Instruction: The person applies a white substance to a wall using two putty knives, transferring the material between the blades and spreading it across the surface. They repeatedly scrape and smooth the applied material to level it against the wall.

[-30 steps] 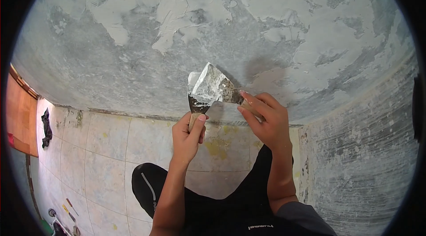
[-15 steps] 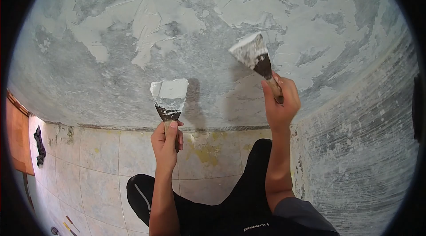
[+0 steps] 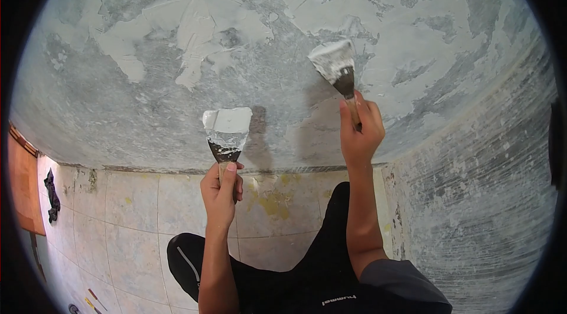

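Observation:
My left hand (image 3: 221, 187) is closed round the wooden handle of a putty knife (image 3: 225, 147), held upright with its blade up. A thick slab of white filler (image 3: 230, 120) covers the top of that blade. Higher and to the right, my right hand (image 3: 361, 128) grips a second putty knife (image 3: 338, 71) by its handle. White filler smears its blade, which tilts to the upper left and overlaps the grey wall (image 3: 277, 90) in this view. Patches of pale filler (image 3: 195, 42) cover much of the wall's upper part.
A second wall (image 3: 478, 213), streaked grey, meets the first at the right. Below lies a tiled floor (image 3: 130, 237) with yellow stains, under my black-clad legs (image 3: 277, 284). At the left are a dark crumpled item (image 3: 52, 196), several small tools (image 3: 93, 299) and a wooden door (image 3: 25, 178).
My right hand has moved left and slightly up with its putty knife, whose blade now stands more upright. My left hand and its putty knife have hardly moved.

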Demonstrator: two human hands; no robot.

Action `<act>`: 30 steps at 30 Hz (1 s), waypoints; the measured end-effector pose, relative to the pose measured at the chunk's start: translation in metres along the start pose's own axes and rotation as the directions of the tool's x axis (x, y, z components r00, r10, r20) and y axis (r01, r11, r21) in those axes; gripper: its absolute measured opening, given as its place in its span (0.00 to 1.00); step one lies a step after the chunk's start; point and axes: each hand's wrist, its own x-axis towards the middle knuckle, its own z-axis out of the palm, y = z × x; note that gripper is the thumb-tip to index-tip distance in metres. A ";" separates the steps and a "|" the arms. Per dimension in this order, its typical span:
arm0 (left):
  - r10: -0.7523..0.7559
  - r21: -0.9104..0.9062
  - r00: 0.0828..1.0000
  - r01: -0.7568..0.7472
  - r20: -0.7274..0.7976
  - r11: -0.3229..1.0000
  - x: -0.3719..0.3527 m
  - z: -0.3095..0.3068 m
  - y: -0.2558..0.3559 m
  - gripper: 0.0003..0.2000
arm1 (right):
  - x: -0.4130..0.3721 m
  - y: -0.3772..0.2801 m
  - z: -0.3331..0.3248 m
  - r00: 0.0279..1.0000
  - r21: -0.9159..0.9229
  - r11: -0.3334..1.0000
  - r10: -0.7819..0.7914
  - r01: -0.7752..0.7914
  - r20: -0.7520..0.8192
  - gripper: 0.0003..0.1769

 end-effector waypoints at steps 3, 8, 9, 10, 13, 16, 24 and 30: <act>-0.019 0.019 1.000 0.019 -0.016 1.000 -0.002 -0.003 0.004 0.19 | -0.023 0.034 -0.007 0.995 -0.010 0.998 -0.062 0.062 -0.082 0.17; -0.015 -0.031 1.000 0.014 -0.006 0.999 -0.002 -0.002 0.008 0.19 | -0.002 -0.001 -0.010 0.993 0.058 0.992 -0.105 0.109 -0.059 0.15; -0.018 -0.035 1.000 0.019 0.000 0.999 -0.002 -0.001 0.007 0.19 | 0.002 -0.006 -0.011 0.997 0.058 0.996 -0.068 0.066 0.028 0.14; -0.023 -0.033 1.000 0.023 0.007 0.999 -0.002 -0.001 0.005 0.19 | -0.001 0.000 -0.014 0.997 0.054 0.996 -0.074 0.072 0.030 0.14; -0.017 -0.049 1.000 0.017 0.001 0.999 -0.002 0.000 0.010 0.18 | -0.013 0.029 -0.024 0.995 -0.011 0.995 -0.099 0.099 0.019 0.14; -0.025 -0.066 1.000 0.025 -0.012 0.998 -0.003 0.000 0.010 0.16 | -0.012 0.030 -0.032 0.997 -0.091 0.993 -0.078 0.075 -0.026 0.15; -0.025 -0.076 0.999 0.027 0.019 0.997 -0.003 0.007 0.007 0.16 | -0.016 0.023 -0.017 0.999 -0.042 0.999 -0.034 0.034 -0.007 0.16; -0.028 -0.075 0.999 0.030 0.036 0.997 -0.003 0.008 0.003 0.15 | -0.018 -0.008 -0.036 0.971 0.267 0.962 -0.116 0.057 0.210 0.18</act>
